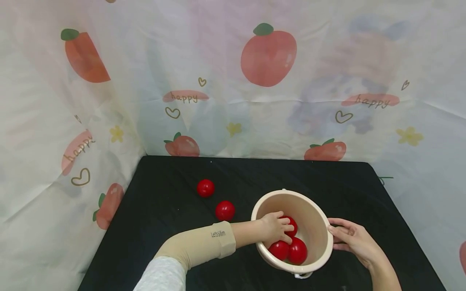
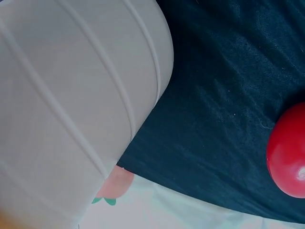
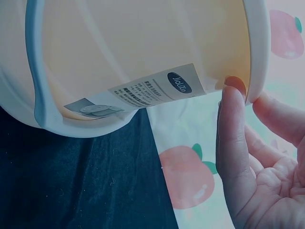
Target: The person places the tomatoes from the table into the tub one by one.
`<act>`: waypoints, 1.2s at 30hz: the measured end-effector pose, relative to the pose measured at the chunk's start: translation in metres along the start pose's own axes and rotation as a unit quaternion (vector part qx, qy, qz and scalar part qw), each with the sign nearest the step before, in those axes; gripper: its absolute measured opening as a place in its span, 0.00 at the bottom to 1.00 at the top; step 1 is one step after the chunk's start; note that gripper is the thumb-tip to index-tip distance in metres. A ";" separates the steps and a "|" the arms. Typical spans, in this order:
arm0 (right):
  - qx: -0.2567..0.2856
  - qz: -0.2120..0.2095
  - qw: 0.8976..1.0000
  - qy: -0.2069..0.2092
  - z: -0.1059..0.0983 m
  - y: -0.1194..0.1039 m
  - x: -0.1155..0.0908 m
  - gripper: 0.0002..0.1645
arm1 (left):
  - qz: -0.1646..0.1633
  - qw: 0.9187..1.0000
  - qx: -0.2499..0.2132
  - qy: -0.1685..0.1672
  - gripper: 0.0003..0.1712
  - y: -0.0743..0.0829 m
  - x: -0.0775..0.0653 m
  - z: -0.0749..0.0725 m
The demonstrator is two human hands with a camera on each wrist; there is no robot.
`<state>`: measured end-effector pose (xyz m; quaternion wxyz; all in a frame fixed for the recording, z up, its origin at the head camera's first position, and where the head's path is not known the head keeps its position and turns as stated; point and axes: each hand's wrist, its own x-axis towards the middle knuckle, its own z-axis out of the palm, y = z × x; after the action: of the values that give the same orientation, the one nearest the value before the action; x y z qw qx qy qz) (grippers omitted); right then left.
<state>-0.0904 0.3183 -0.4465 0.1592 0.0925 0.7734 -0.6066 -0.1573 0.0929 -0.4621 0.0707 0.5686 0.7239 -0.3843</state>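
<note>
A cream bucket (image 1: 322,258) stands on the black-covered table with its mouth toward the head camera. Inside it lie three red balls, including a lower right ball (image 1: 297,251) and an upper ball (image 1: 292,228). My left hand (image 1: 273,228) reaches in over the near-left rim, fingers spread and overlapping the upper ball. At the right side, my right hand (image 1: 358,240) pinches the bucket's rim between thumb and fingers. The right wrist view shows this hand (image 3: 267,176) at the rim, beside a printed label (image 3: 157,88) on the bucket's outer wall.
Outside the bucket, two more red balls, a farther ball (image 1: 205,188) and a nearer ball (image 1: 225,210), lie on the black cloth (image 1: 164,226) to the left. A printed curtain (image 1: 218,60) hangs behind the table and along its sides.
</note>
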 end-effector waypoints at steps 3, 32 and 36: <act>0.001 0.001 1.000 -0.001 0.000 0.000 0.001 0.32 | 0.000 1.000 -0.002 0.001 0.46 0.000 0.000 0.001; -0.002 0.012 1.000 0.002 0.003 0.001 0.002 0.35 | -0.306 0.857 -0.260 0.324 0.34 -0.053 -0.087 0.065; -0.001 0.013 1.000 0.004 0.002 0.002 0.002 0.34 | -0.388 0.804 -0.328 0.309 0.34 -0.048 -0.096 0.103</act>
<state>-0.0918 0.3163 -0.4495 0.1642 0.1044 0.7731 -0.6038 -0.2012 -0.0499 -0.4589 -0.1297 0.2721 0.9504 0.0766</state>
